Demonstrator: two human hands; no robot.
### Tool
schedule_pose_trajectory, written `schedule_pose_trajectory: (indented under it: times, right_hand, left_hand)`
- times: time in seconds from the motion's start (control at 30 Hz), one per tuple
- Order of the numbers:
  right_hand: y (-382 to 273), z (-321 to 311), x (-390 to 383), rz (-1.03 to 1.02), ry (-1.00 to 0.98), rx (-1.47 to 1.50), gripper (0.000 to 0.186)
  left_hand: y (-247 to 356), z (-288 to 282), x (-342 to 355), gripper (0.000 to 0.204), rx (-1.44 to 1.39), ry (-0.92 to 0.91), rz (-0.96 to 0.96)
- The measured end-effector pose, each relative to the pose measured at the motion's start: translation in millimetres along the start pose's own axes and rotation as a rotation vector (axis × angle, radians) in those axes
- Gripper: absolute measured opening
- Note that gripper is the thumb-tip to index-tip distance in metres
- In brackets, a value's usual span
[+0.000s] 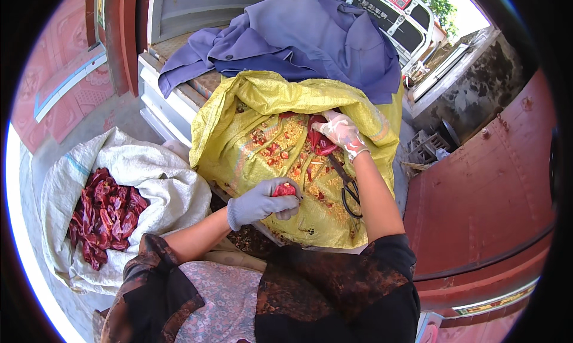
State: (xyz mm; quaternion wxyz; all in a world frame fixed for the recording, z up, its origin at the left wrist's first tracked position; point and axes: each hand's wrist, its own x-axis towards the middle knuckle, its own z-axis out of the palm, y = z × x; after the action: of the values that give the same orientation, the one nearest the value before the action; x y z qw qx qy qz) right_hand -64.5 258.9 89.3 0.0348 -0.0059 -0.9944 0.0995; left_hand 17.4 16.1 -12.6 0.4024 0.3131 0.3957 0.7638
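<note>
The person seems to be working through dried red pods over a yellow sack [206,137], and the step in hand looks like taking hold of pods while a piece is waiting in the other hand. The grey-gloved left hand [262,201], just below the middle of the view toward 7 o'clock, is curling its fingers around a red pepper piece [284,189]. The right hand [341,134], toward 1 o'clock in a patterned pale glove, is touching red pods [320,141] lying in the sack; whether its fingers are gripping them or only resting there, I cannot tell. Black-handled scissors [351,198] are lying on the sack just toward 5 o'clock of that hand, and yellow seeds [291,131] are spreading across the sack. At 9 o'clock a white sack [179,191] is holding more dried peppers [107,214]. The next move would probably be calling for a sure pinch on the pods, with the right fingers staying clear of the scissor blades and the left keeping its light hold.
</note>
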Motion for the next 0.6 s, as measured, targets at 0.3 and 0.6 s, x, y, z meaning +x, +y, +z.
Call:
schedule_pose_trajectory:
  times: [0.3, 0.6]
  right_hand:
    - [28.1, -19.0, -31.7, -0.164, 0.151, 0.965, 0.043]
    - [-71.6, 33.7, -146.3, -0.307, 0.320, 0.977, 0.044]
  left_hand:
    - [3.3, -3.5, 4.0, 0.012, -0.033, 0.065, -0.035]
    - [23.6, 7.8, 0.9, 0.017, -0.070, 0.206, -0.015]
